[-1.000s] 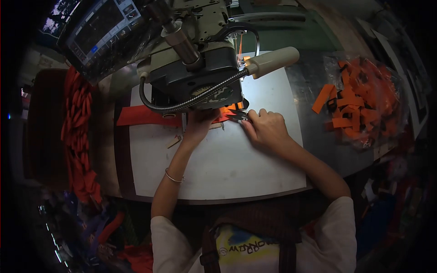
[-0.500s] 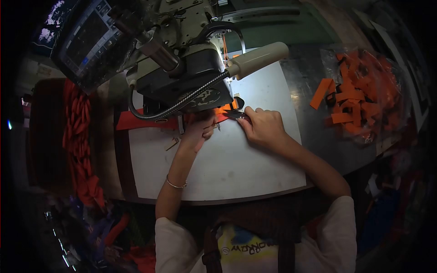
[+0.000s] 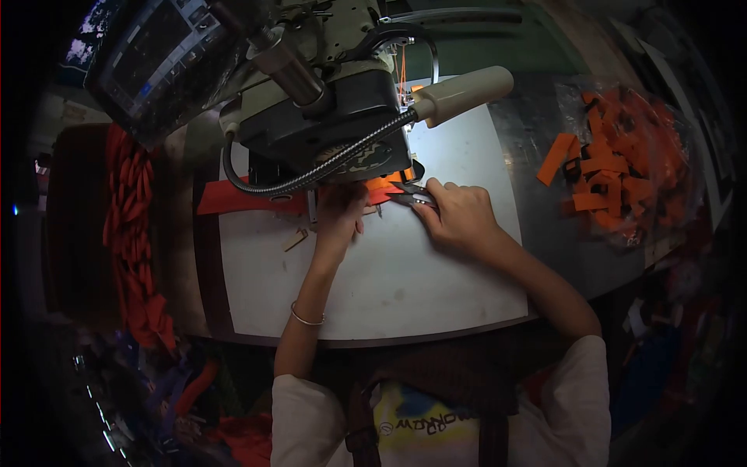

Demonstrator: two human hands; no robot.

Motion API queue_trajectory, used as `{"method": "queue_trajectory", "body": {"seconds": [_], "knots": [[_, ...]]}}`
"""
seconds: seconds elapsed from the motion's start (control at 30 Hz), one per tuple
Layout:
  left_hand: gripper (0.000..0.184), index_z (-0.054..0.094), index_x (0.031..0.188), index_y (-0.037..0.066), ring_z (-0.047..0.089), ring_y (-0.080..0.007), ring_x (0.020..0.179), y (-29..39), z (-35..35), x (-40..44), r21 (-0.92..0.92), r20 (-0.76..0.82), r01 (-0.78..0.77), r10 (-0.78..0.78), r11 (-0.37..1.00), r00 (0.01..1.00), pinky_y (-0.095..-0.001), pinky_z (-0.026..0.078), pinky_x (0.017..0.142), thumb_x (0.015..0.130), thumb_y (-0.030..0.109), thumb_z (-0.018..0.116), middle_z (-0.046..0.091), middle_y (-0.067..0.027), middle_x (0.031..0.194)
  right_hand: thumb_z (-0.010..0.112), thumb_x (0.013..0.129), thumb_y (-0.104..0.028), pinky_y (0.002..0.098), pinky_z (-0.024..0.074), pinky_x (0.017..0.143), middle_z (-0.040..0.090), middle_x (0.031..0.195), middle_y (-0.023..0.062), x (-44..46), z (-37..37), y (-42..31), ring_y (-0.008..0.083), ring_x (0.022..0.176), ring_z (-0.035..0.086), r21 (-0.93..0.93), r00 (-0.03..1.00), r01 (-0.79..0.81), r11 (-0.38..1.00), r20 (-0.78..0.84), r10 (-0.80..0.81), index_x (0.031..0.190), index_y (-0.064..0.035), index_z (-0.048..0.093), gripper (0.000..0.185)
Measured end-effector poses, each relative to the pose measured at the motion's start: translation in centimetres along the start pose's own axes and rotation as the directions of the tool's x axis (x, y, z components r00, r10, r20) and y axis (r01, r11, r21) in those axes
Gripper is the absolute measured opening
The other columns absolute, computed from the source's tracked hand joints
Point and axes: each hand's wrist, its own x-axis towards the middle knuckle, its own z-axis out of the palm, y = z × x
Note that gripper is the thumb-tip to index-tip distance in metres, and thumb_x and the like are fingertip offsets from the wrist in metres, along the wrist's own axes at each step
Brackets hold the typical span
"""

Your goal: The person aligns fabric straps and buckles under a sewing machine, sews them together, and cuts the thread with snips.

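- Right hand [image 3: 465, 212] grasps snips [image 3: 425, 198], blades parted at the red strip [image 3: 222, 198]; cut looks unfinished.
- Left hand [image 3: 340, 216] is by the strip, below the machine [image 3: 323, 128]; cannot tell its grip.
- Orange pieces [image 3: 603, 163] lie loose.

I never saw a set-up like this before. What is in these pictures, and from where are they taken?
There is no robot here. A camera on a person's head looks down at their two bare hands, so all pictures share one view.

The big machine looks like a sewing machine; a screen is at its left. Below is a pale work surface. Red cloth lies there, partly under the machine. To the right are orange pieces with clear plastic.

The right hand holds dark snips, blades apart, at the cloth. The left hand is beside it, fingertips partly hidden.
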Motion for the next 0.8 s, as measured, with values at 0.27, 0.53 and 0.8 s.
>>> {"method": "queue_trajectory", "body": {"seconds": [0.27, 0.53, 0.8], "knots": [[0.018, 0.063, 0.094, 0.006, 0.057, -0.0146, 0.068, -0.3, -0.7, 2.7, 0.879, 0.457, -0.438, 0.595, -0.189, 0.66, -0.022, 0.045, 0.061, 0.083, 0.02, 0.062, 0.063, -0.0028, 0.093, 0.05, 0.085, -0.033, 0.0334, 0.0394, 0.044, 0.058, 0.054, 0.0086, -1.0, -0.8, -0.3, 0.025, 0.038, 0.048, 0.129, 0.987, -0.108, 0.986, 0.131, 0.091, 0.074, -0.0064, 0.049, 0.029], [0.019, 0.06, 0.096, 0.009, 0.06, -0.0136, 0.077, -1.7, -1.5, 3.1, 0.713, 0.697, -0.437, 0.62, -0.547, 0.361, -0.0227, 0.047, 0.06, 0.08, 0.02, 0.064, 0.064, -0.0029, 0.099, 0.05, 0.085, -0.033, 0.033, 0.0399, 0.045, 0.059, 0.055, 0.0089, -1.0, -0.3, -1.5, 0.0255, 0.038, 0.049, 0.096, 0.987, -0.135, 0.986, 0.101, 0.125, 0.074, -0.0061, 0.051, 0.029], [0.014, 0.067, 0.09, 0.008, 0.061, -0.0142, 0.062, -0.4, 0.2, 2.3, 0.818, 0.575, -0.37, 0.642, -0.44, 0.507, -0.0236, 0.047, 0.062, 0.078, 0.015, 0.067, 0.068, 0.0036, 0.084, 0.052, 0.084, -0.034, 0.0324, 0.0407, 0.047, 0.059, 0.056, 0.0084, -0.6, -0.6, -2.8, 0.0259, 0.042, 0.052, 0.06, 0.97, -0.234, 0.97, 0.085, 0.229, 0.072, -0.0042, 0.054, 0.032]]}}
